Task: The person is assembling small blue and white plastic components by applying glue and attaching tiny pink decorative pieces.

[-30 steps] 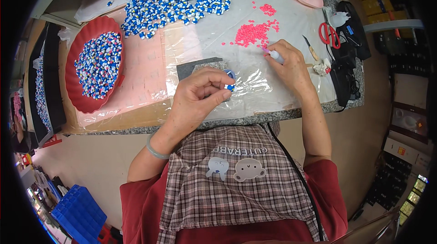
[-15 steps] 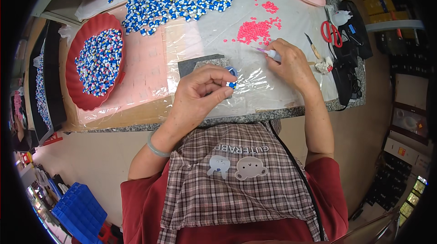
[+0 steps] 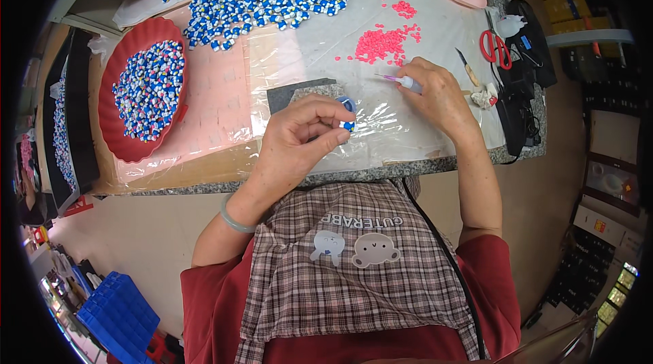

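Note:
Between thumb and fingers, my left hand [image 3: 299, 131] pinches a small blue-and-white piece [image 3: 347, 125] over the near part of the table. Partly behind those fingers lie a dark grey pad [image 3: 282, 97] and a round blue item [image 3: 347, 103], whose kind I cannot make out. To the right, my right hand [image 3: 439, 95] is closed round a small squeeze bottle [image 3: 410, 83] with a thin needle tip on a purple base. That tip points left, apart from the piece. Just beyond it lies a heap of tiny pink pieces [image 3: 379, 46].
Many blue-and-white pieces [image 3: 265, 7] spread over the far left. A red fluted bowl [image 3: 107, 116] full of similar pieces stands at the left. On the right are red-handled scissors [image 3: 495, 51], a knife [image 3: 468, 68] and a crumpled white wad [image 3: 483, 97]. Plastic sheeting covers the table.
The bottle's tip has dipped slightly toward me, away from the pink pieces. My left hand keeps its pinch on the small piece, nearly in the same place.

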{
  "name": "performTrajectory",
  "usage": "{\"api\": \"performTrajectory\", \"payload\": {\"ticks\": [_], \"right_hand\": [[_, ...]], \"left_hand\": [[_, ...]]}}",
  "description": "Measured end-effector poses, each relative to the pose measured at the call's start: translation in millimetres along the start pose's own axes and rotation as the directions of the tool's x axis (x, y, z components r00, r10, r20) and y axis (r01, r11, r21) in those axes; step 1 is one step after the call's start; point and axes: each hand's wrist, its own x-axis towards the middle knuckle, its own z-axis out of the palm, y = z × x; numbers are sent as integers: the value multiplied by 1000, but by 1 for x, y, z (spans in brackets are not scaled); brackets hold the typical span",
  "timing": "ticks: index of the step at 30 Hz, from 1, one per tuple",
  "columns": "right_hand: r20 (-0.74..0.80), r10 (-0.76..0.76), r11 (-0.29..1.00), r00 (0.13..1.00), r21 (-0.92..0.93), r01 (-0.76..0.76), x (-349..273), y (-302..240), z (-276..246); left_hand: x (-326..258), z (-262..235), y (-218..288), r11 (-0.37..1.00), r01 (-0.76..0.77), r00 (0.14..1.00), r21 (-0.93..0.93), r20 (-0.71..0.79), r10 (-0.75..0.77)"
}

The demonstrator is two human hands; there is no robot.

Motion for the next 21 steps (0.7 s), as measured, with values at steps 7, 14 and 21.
{"api": "performTrajectory", "payload": {"ticks": [7, 14, 21], "right_hand": [[-23, -67, 997, 998, -28, 66, -4, 1, 0], [67, -88, 990, 994, -102, 94, -1, -2, -3], [120, -9, 996, 993, -91, 20, 1, 0, -4]], "left_hand": [[0, 0, 0, 1000, -4, 1000, 14, -2, 4], [-1, -1, 1, 1000, -10, 1000, -11, -7, 10], [-2, -5, 1, 1000, -18, 1000, -14, -13, 17]]}}
